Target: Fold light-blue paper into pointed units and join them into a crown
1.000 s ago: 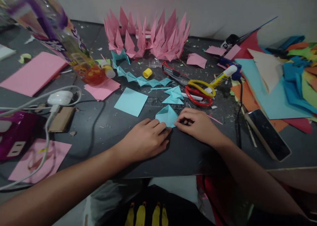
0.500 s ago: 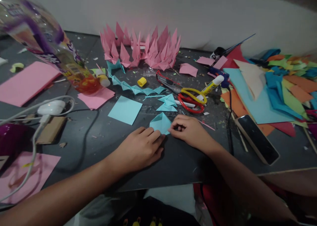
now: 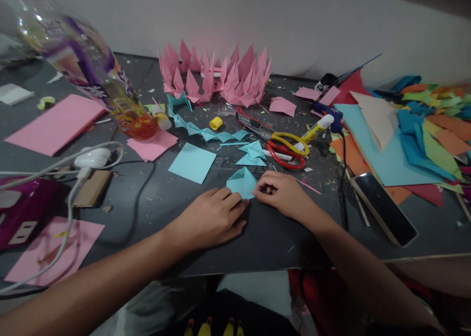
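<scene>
A partly folded light-blue paper (image 3: 242, 181) lies on the dark table between my hands. My left hand (image 3: 213, 217) rests at its lower left, with curled fingers holding that edge down. At the right corner, the thumb and fingertips of my right hand (image 3: 277, 191) pinch the paper. Just beyond it sit small folded blue pieces (image 3: 253, 153), and a flat blue square sheet (image 3: 192, 163) lies to their left. A chain of folded blue paper (image 3: 206, 132) runs behind, near a ring of pink folded paper points (image 3: 230, 83).
Scissors (image 3: 289, 147), a glue stick (image 3: 318, 129) and a glue gun (image 3: 329, 115) lie to the right, with a phone (image 3: 384, 208) and coloured paper sheets (image 3: 382, 149). On the left stand a bottle (image 3: 99, 76), pink sheets (image 3: 59, 122), a white charger (image 3: 91, 158) and cables.
The view has shifted slightly left, so things appear a little further right. Both hands keep nearly the same hold on the folded blue paper.
</scene>
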`<state>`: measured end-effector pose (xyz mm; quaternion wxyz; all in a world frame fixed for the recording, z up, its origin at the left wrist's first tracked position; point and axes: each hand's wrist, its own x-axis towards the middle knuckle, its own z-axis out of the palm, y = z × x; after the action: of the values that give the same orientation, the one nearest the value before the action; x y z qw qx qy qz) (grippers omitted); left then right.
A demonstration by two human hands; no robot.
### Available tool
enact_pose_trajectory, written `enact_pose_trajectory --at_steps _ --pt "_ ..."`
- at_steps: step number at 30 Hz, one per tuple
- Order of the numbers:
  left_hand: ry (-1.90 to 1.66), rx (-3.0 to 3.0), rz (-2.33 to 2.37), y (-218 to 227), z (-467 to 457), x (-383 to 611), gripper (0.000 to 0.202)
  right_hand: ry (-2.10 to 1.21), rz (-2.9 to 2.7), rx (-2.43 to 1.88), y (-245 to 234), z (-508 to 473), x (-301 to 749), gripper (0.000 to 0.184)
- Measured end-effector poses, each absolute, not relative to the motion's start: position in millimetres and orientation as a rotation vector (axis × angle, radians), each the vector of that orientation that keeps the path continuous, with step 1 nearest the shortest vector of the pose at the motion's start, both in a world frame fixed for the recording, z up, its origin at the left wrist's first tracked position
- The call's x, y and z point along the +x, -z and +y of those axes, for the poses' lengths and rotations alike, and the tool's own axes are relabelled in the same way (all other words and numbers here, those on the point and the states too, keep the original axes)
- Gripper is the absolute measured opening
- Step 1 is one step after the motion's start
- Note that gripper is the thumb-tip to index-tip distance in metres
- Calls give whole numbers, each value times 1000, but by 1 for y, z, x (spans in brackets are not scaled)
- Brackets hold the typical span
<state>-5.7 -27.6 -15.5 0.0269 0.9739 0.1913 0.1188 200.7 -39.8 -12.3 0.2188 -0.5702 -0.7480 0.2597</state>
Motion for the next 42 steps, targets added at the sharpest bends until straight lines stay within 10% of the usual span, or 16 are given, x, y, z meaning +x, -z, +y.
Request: enact_pose_trajectory --at_steps 42 --pt "-372 2866 536 11 -21 -14 20 -1248 -1798 -1534 14 -38 217 19"
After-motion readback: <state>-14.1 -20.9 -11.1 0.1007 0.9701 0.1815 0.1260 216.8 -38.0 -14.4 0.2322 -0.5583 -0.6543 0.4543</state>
